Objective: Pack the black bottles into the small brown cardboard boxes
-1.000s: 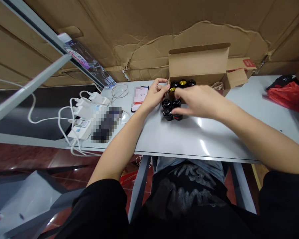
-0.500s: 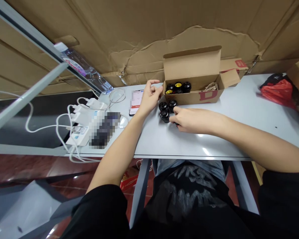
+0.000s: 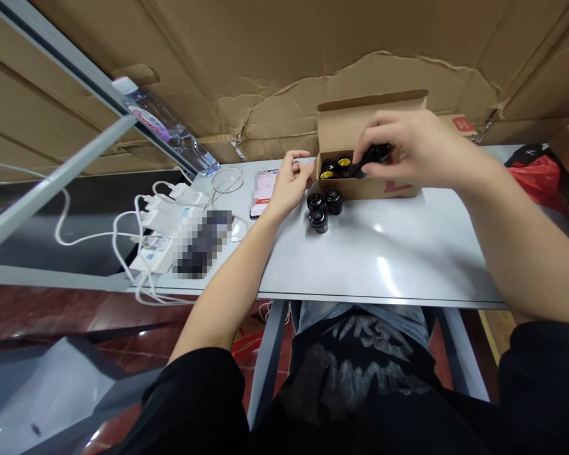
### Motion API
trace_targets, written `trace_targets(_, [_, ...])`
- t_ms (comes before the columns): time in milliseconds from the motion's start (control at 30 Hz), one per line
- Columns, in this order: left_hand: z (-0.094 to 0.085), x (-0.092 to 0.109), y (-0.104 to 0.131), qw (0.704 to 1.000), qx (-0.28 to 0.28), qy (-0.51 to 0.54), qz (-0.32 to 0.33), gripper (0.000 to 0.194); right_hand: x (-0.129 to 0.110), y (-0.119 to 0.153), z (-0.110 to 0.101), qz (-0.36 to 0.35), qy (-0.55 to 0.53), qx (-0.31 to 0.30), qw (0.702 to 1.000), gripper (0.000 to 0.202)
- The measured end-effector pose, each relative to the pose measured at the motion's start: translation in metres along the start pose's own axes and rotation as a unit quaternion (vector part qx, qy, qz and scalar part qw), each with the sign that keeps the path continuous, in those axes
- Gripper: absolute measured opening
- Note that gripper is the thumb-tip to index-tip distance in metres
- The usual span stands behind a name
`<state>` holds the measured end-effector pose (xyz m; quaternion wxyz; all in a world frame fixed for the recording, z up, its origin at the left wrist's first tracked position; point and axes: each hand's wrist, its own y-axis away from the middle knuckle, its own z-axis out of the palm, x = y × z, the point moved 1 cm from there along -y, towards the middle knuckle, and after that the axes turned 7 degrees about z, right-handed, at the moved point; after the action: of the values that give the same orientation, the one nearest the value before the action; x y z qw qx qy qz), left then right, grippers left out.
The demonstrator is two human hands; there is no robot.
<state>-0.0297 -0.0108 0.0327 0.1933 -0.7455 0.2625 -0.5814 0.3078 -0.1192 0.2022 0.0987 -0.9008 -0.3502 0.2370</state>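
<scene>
An open cardboard box [image 3: 402,189] on the table holds several small black cylindrical parts [image 3: 329,165], some showing yellow round ends. Over the middle of this box, my right hand [image 3: 398,148] is closed on another black cylindrical part [image 3: 376,153], mostly covered by the fingers. My left hand [image 3: 291,180] lies at the box's left end, fingers curled and thumb side against its edge. Three more black cylindrical parts [image 3: 318,220] stand together on the table in front of the box's left corner.
A phone [image 3: 263,189] with a lit screen lies left of my left hand. Farther left are a white power strip [image 3: 158,253] with plugs and cables, and a blurred-out dark object [image 3: 201,246]. A water bottle [image 3: 170,129] leans behind. A red plastic bag [image 3: 537,180] sits right.
My right hand has lifted a black cylindrical part from beside the three on the table and carried it up and right over the box. My left hand stays at the box's end.
</scene>
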Motion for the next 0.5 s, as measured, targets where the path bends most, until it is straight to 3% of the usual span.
trace_targets(133, [0.001, -0.002, 0.0, 1.0, 0.001, -0.005, 0.014, 0.064, 0.041, -0.008, 0.003, 0.024, -0.043, 0.037, 0.998, 0.03])
trace_targets(267, [0.002, -0.003, 0.001, 1.0, -0.006, -0.002, 0.023, 0.083, 0.074, -0.013, 0.013, 0.041, -0.125, 0.043, 0.99, 0.03])
trace_targets(500, [0.001, 0.0, 0.001, 0.999, -0.025, -0.015, 0.013, 0.092, 0.078, -0.015, 0.021, 0.093, -0.19, 0.023, 0.977, 0.045])
